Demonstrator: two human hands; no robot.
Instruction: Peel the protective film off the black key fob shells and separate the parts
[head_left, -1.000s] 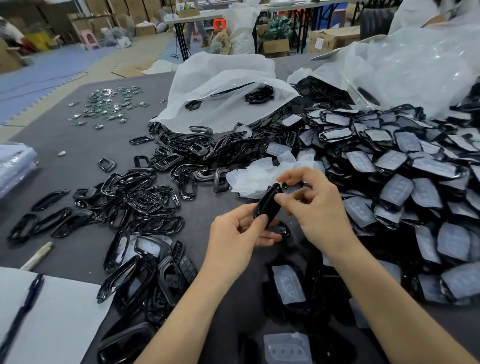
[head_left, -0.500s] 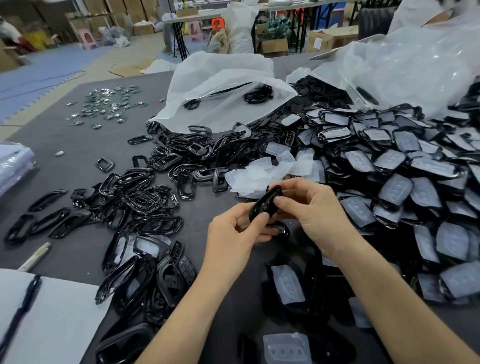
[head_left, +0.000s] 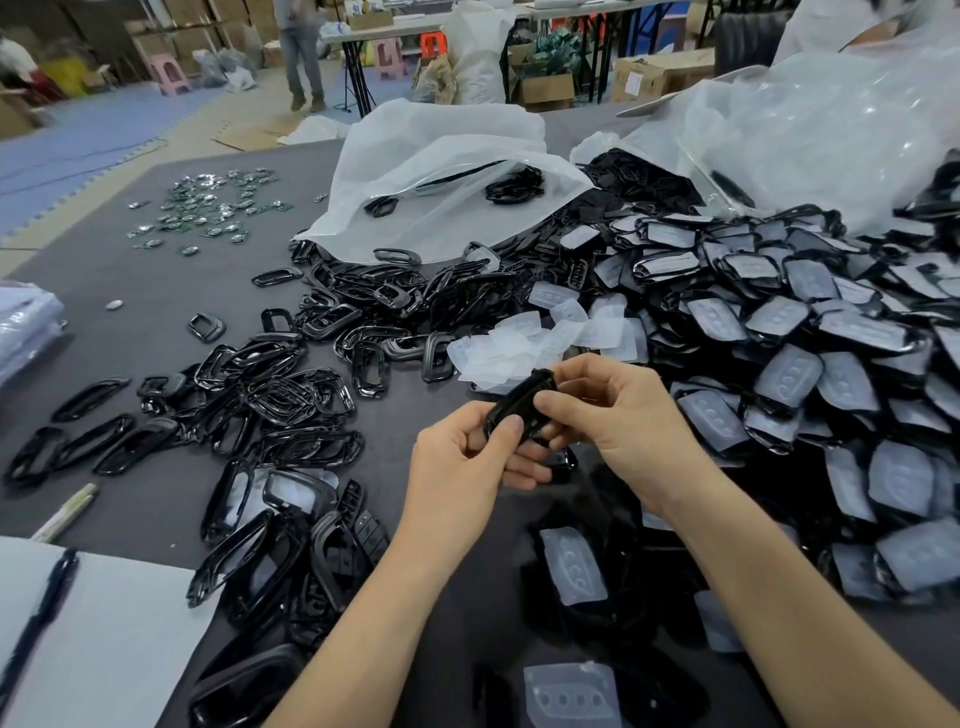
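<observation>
A black key fob shell (head_left: 519, 408) is held edge-up above the table's middle. My left hand (head_left: 467, 462) grips its lower end, thumb pressed on the near side. My right hand (head_left: 618, 415) pinches its upper end between thumb and fingers. Just below the hands lies another black part (head_left: 563, 460). A large heap of film-covered shells (head_left: 789, 374) fills the right side. Peeled clear films (head_left: 535, 343) are piled just beyond my hands. Separated black frames (head_left: 291, 395) spread over the left and middle.
White plastic bags (head_left: 441, 171) lie at the back of the grey table (head_left: 156, 291). Small metal parts (head_left: 208, 213) are scattered far left. A white paper sheet (head_left: 104, 639) with a black pen (head_left: 39, 618) sits near left. A person (head_left: 301, 52) stands far behind.
Both hands stay on the shell. My right fingers have closed down over its upper end, and the shell has tipped and sunk slightly between the hands.
</observation>
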